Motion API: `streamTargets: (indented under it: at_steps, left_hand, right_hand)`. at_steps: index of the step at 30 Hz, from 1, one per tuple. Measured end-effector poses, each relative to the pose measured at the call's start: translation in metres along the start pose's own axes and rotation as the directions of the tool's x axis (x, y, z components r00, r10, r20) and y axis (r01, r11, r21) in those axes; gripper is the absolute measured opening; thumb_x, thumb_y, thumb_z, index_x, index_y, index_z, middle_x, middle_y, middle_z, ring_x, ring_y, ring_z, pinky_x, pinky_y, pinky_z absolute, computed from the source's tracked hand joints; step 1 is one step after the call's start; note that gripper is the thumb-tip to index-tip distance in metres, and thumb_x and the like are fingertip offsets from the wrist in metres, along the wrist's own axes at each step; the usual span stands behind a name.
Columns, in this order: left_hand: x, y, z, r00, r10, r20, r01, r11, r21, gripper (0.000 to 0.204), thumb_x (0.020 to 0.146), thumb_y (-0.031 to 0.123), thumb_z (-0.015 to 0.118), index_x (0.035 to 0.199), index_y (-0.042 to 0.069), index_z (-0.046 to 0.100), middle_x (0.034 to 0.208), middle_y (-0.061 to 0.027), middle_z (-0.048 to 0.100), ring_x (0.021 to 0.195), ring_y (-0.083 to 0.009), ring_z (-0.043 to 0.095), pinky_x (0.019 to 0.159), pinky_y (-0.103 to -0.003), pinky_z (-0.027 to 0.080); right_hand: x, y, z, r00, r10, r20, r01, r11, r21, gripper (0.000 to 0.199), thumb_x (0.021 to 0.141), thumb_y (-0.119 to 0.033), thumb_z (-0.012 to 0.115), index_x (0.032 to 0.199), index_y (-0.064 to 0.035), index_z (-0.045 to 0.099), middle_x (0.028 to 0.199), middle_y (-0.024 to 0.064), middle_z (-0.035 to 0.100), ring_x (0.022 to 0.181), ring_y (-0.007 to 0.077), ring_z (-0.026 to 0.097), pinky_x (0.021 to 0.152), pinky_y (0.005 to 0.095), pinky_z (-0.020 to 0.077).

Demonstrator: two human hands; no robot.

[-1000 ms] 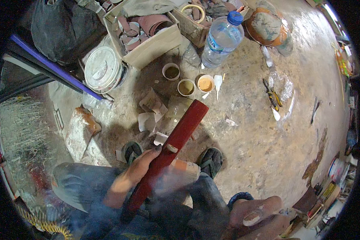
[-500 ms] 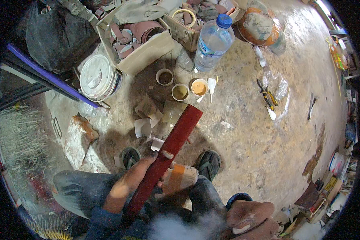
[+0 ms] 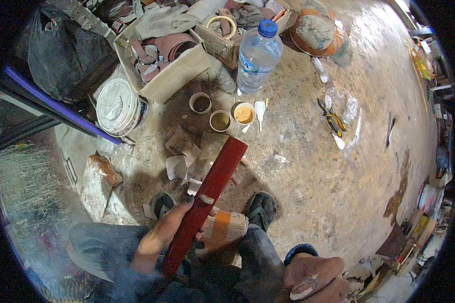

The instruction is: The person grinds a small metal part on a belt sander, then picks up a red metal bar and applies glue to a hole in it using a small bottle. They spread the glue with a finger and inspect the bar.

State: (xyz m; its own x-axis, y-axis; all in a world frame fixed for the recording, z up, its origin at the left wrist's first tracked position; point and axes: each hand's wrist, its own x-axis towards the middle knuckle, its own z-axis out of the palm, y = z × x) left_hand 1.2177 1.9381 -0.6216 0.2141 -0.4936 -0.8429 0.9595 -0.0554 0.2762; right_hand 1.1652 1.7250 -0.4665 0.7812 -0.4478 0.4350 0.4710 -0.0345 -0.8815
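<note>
My left hand (image 3: 164, 230) is wrapped round a long dark red bar (image 3: 215, 174), thumb on one side and fingertips showing on the other. The bar slants away from my lap toward the far right and has a small pale patch on its face near my thumb. Close to the camera at lower right, my right hand (image 3: 313, 278) is raised with its fingers curled together; whatever they hold, if anything, is hidden. Beneath the bar, between my legs, lies a tan block-like object (image 3: 226, 227) with an orange band. Thin smoke drifts over the lower left.
Ahead are three small cups (image 3: 220, 121), a white plastic spoon (image 3: 260, 115) and a big water bottle (image 3: 260, 58). Beyond stand a carton of sandpaper (image 3: 174, 81) and a lidded white bucket (image 3: 117, 107). Pliers (image 3: 332, 120) lie at right, paper scraps (image 3: 177, 166) near my feet.
The view has shifted slightly, so the floor things sit a little further left. The smoke has spread from the lower middle toward the left. My left hand keeps its hold on the bar.
</note>
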Motion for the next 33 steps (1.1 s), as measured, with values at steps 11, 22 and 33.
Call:
streamTargets:
  at_steps: [11, 22, 33]
  left_hand:
    - [0.000, 0.000, -0.003, 1.000, -0.021, 0.002, 0.021, 0.999, 0.041, 0.060, 0.096, 0.056, 0.038, 0.113, 0.001, 0.054, 0.076, -0.0088, 0.060, 0.063, -0.0189, 0.058, 0.057, -0.030, 0.048]
    - [-0.001, -0.001, -0.002, 1.000, 0.006, 0.000, -0.006, 0.998, 0.057, 0.058, 0.095, 0.055, 0.041, 0.112, 0.001, 0.054, 0.075, -0.0079, 0.058, 0.063, -0.0181, 0.057, 0.058, -0.030, 0.048]
    - [-0.002, -0.004, -0.009, 0.999, 0.030, -0.017, -0.030, 0.999, 0.016, 0.060, 0.097, 0.056, 0.037, 0.113, 0.001, 0.056, 0.078, -0.0069, 0.059, 0.066, -0.0177, 0.059, 0.060, -0.031, 0.051]
  right_hand:
    - [0.008, 0.015, -0.024, 0.953, -0.151, 0.261, 0.167, 0.985, -0.038, 0.030, 0.087, -0.022, 0.066, 0.094, -0.0181, 0.038, 0.076, 0.0055, 0.073, 0.078, 0.0196, 0.066, 0.075, 0.0371, 0.0455]
    - [0.013, 0.005, -0.027, 0.945, -0.097, 0.313, 0.111, 0.993, -0.027, 0.031, 0.086, -0.023, 0.067, 0.096, -0.0180, 0.039, 0.078, 0.0053, 0.074, 0.085, 0.0194, 0.067, 0.078, 0.0394, 0.0459]
    - [-0.051, 0.137, -0.155, 0.923, 0.055, -0.380, -0.342, 0.570, -0.747, 0.021, 0.084, 0.000, 0.069, 0.106, 0.0028, 0.068, 0.097, 0.0093, 0.066, 0.084, 0.0136, 0.059, 0.074, 0.0266, 0.0475]
